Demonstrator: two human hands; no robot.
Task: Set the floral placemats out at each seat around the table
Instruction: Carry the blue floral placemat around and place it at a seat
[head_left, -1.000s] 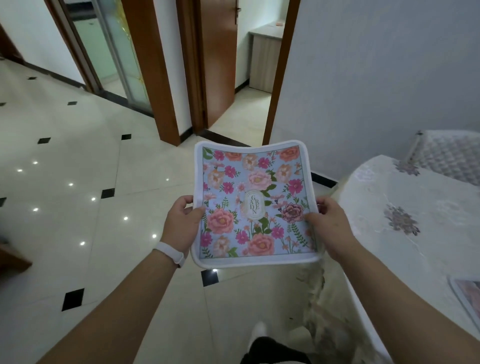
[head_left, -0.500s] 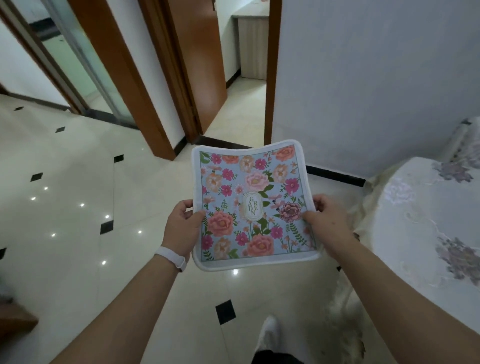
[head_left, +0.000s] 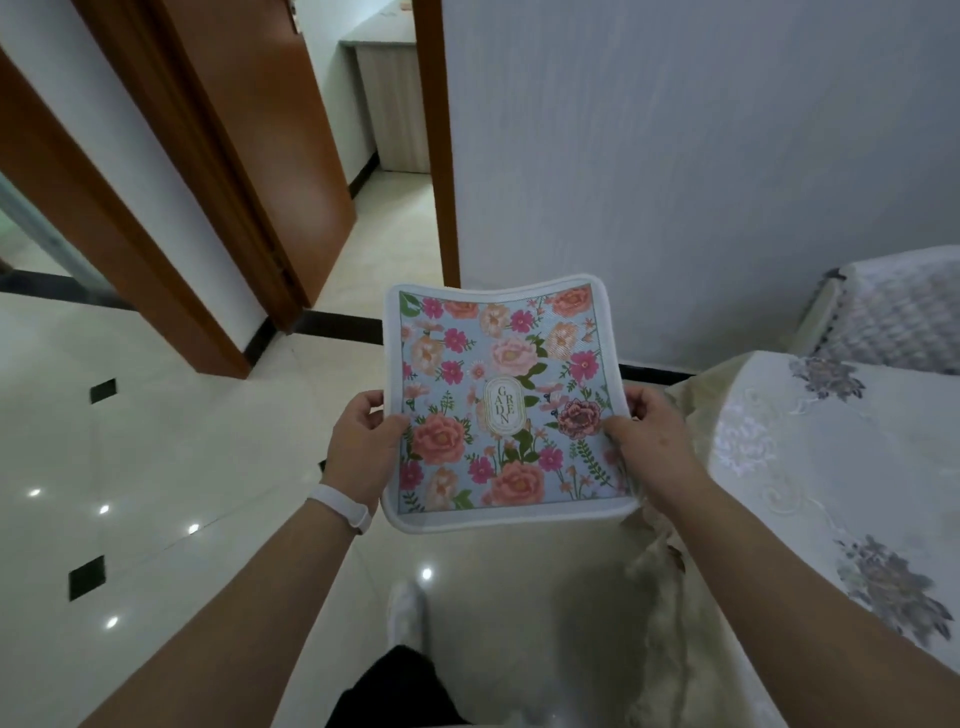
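A square floral placemat (head_left: 501, 400) with a blue ground, pink and peach flowers and a white border is held flat in the air over the floor. My left hand (head_left: 363, 441) grips its left edge, thumb on top. My right hand (head_left: 652, 441) grips its right edge the same way. The table (head_left: 831, 467) stands to the right under a white embroidered cloth, its near rim just beside my right hand. No placemat shows on the visible part of the table.
A chair (head_left: 893, 317) with a patterned cover stands behind the table against the grey wall. Open wooden doors (head_left: 280, 171) and a doorway lie ahead on the left. Glossy tiled floor (head_left: 156, 467) spreads to the left. My foot (head_left: 408, 613) is below the mat.
The view has swung left and forward along the table's side, so the table shifted right. The placemat that lay at the table's lower right has left the frame. Both hands keep the same hold.
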